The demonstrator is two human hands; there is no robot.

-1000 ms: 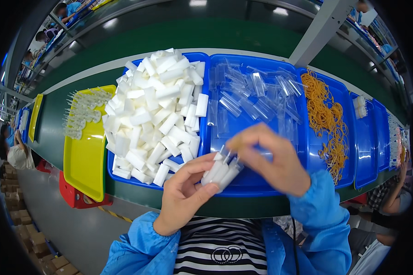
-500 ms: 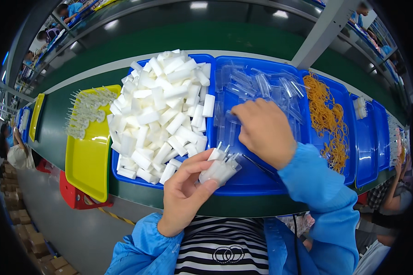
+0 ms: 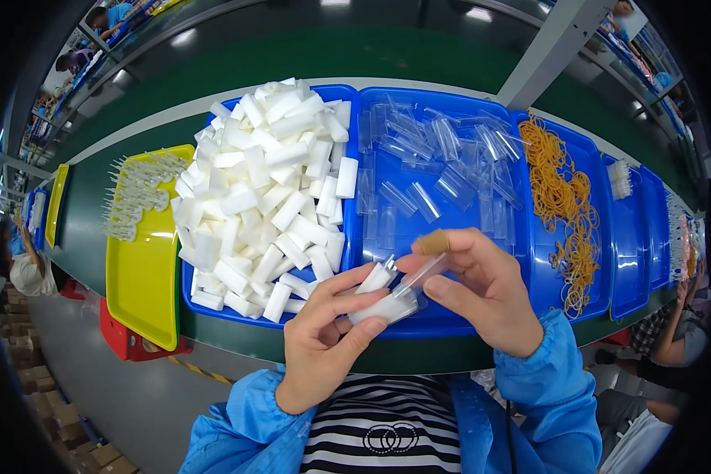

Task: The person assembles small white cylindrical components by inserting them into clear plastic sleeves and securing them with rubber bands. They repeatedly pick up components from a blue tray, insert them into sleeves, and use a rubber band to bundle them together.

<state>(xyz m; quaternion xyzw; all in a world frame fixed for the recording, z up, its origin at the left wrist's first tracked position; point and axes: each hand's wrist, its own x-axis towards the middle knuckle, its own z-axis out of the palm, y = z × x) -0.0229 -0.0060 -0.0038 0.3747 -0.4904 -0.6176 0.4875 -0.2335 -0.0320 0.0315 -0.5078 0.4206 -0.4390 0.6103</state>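
Note:
My left hand point(image 3: 324, 336) grips a small bundle of white foam blocks point(image 3: 381, 300) in front of my chest. My right hand point(image 3: 482, 288) holds a clear plastic sleeve point(image 3: 421, 272) against the top of that bundle; a tan plaster wraps one fingertip. Beyond my hands a blue tray point(image 3: 340, 103) is heaped with white foam blocks point(image 3: 265, 182). To its right a second blue tray point(image 3: 450, 316) holds several loose clear sleeves point(image 3: 434, 158).
A third blue tray point(image 3: 592, 158) holds orange rubber bands point(image 3: 565, 205). A yellow tray point(image 3: 146, 276) with white pronged parts point(image 3: 134, 193) lies at the left, a red bin point(image 3: 122, 336) below it. More blue trays run right. Other workers sit at left and right edges.
My right hand reached into the tray of clear sleeves, then came back with one sleeve to the bundle held in my left hand.

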